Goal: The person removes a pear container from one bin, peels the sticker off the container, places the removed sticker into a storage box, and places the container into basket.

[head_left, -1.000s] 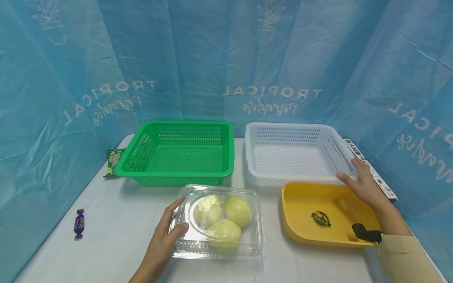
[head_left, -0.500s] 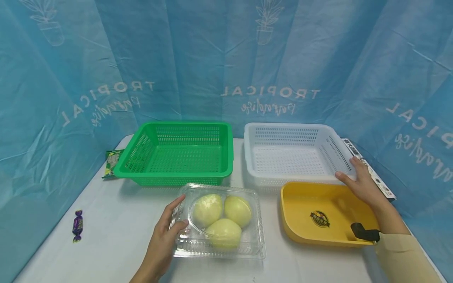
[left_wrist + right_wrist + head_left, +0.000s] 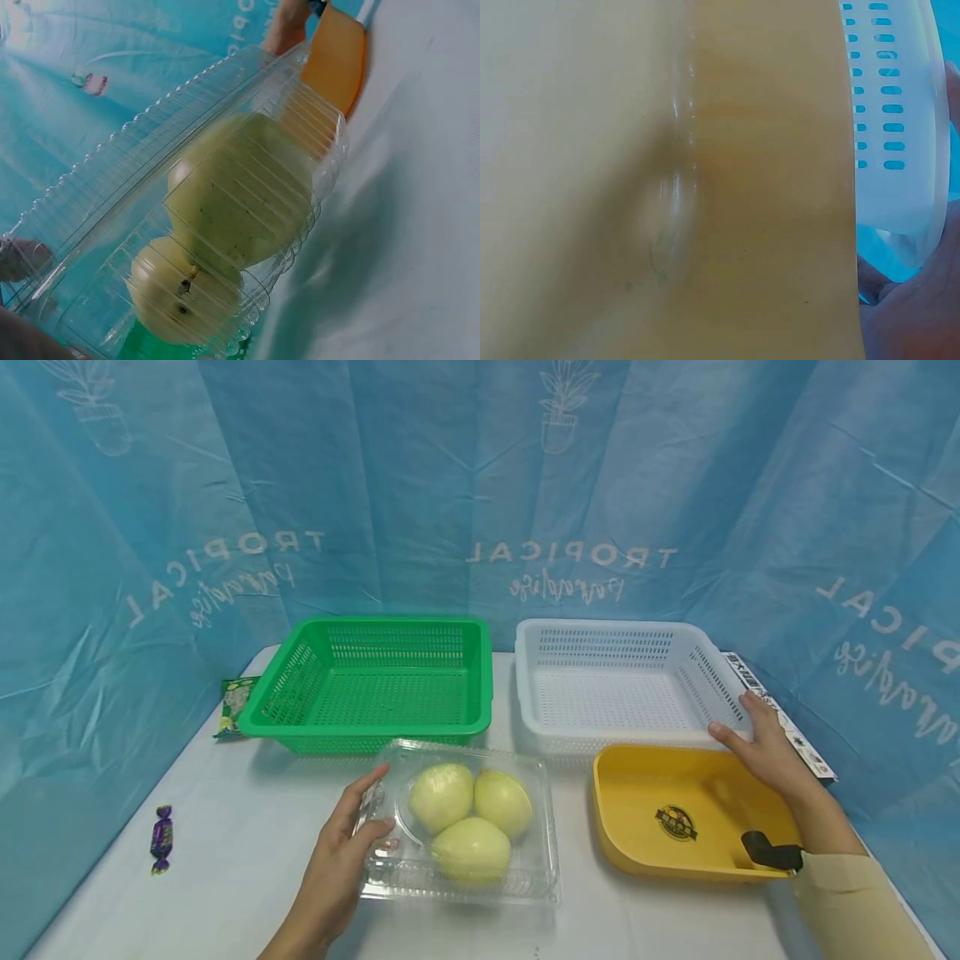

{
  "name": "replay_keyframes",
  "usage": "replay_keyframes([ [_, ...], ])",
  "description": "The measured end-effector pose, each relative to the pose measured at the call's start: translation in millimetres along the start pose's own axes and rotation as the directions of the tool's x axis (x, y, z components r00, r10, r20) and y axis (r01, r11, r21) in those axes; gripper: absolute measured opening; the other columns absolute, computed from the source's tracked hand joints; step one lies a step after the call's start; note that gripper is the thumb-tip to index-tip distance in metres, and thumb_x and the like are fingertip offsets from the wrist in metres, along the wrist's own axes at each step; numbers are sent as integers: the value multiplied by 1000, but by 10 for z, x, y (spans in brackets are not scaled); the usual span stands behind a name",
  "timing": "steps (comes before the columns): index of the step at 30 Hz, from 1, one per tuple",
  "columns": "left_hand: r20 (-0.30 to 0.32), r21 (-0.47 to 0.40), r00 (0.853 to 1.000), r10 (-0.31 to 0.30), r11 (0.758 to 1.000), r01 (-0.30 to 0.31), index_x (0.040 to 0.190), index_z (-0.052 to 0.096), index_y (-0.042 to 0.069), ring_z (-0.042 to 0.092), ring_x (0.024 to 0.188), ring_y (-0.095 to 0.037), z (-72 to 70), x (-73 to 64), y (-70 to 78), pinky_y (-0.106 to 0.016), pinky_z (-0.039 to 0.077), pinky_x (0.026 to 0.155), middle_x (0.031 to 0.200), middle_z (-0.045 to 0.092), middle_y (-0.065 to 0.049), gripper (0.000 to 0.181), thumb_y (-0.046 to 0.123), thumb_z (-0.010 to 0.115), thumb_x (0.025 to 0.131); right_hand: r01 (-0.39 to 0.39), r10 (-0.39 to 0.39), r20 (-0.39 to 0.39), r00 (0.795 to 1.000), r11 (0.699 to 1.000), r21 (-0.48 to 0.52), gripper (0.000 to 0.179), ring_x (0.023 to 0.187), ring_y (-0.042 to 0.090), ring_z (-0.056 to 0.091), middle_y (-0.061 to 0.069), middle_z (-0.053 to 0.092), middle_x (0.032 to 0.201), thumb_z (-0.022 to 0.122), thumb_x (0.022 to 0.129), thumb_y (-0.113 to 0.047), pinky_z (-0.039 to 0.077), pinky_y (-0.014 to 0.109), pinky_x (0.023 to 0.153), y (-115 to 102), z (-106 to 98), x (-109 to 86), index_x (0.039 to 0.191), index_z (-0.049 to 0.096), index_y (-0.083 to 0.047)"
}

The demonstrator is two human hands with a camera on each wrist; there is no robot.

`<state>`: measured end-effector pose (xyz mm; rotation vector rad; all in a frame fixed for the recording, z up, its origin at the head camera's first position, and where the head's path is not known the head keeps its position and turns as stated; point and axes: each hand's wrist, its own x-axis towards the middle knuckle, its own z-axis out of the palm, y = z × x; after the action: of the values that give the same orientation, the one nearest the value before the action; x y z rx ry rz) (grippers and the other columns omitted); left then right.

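Observation:
My left hand (image 3: 339, 856) grips the left side of a clear plastic clamshell box (image 3: 536, 860), thumb over the lid. Inside are three pale yellow-green pears (image 3: 471, 852). The left wrist view has the box (image 3: 161, 142) tilted, its pears (image 3: 240, 187) seen through the ribbed wall and a shadow on the table below. Over at the right, my right hand (image 3: 768, 752) rests at the near right corner of a white basket (image 3: 551, 718), thumb and fingers spread along the rim. The right wrist view catches part of that hand (image 3: 922, 315) beside the basket's slotted wall (image 3: 892, 199).
A yellow tray (image 3: 630, 852) lies under my right forearm, in front of the white basket. A green basket (image 3: 382, 737) stands behind the box. A green snack packet (image 3: 236, 708) and a purple wrapped candy (image 3: 161, 839) lie left. A long printed box (image 3: 802, 739) is far right.
My left hand has raised and tilted the clamshell box slightly, and the glare on its lid has faded. My right hand stays at the white basket's corner.

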<state>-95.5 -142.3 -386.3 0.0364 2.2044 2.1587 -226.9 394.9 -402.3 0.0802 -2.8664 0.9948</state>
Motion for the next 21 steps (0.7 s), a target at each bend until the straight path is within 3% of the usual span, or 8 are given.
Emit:
replay_keyframes([
  [3,6,-20,1000,-8,1000,8,143,35,32,-13,147,-30,-11,-7,77,-76,1,104,160,5,6,58,9,50,93,-16,16,9,1000,1000,-8,87,130,61,14,28,-13,155,52,92,-46,15,80,96,-4,-1,0,152,2,-9],
  [10,36,-66,999,-16,998,18,144,33,32,-16,146,-28,8,22,277,-77,-5,102,160,2,8,57,10,49,94,-19,19,12,1000,1000,-7,87,130,61,13,28,-13,154,52,93,-45,15,80,96,-15,-4,-1,152,2,-8],
  [14,51,-78,998,-21,997,25,144,32,35,-13,146,-29,42,75,370,-76,5,104,160,-1,9,57,10,47,95,-14,14,8,1000,1000,-2,86,130,61,13,29,-12,154,52,93,-45,14,80,96,-21,-4,-5,152,4,-7],
  [15,51,-73,998,-24,997,27,144,32,36,-12,147,-29,53,92,390,-72,14,107,159,0,9,57,10,46,95,-12,12,7,1000,1000,-3,86,130,61,13,29,-12,154,52,93,-45,14,79,97,-21,-4,-5,152,4,-7],
  [16,54,-78,998,-19,997,23,144,32,35,-12,146,-30,65,107,409,-71,16,106,159,-1,8,58,10,46,95,-11,11,7,1000,1000,-3,86,130,61,13,29,-12,154,52,93,-46,14,79,97,-21,-3,-5,152,5,-7],
  [17,54,-76,998,-16,997,20,144,32,36,-10,147,-31,77,125,425,-61,31,104,159,-1,8,58,9,46,94,-9,9,6,1000,1000,-4,85,130,61,13,29,-11,154,52,92,-46,14,79,96,-21,-2,-4,152,5,-7],
  [21,68,-91,998,6,996,0,144,32,36,-10,146,-32,137,192,483,-50,34,100,159,-1,6,58,9,46,94,-9,9,4,1000,1000,-2,85,130,61,13,30,-11,154,53,93,-45,14,79,97,-18,2,1,152,6,-7],
])
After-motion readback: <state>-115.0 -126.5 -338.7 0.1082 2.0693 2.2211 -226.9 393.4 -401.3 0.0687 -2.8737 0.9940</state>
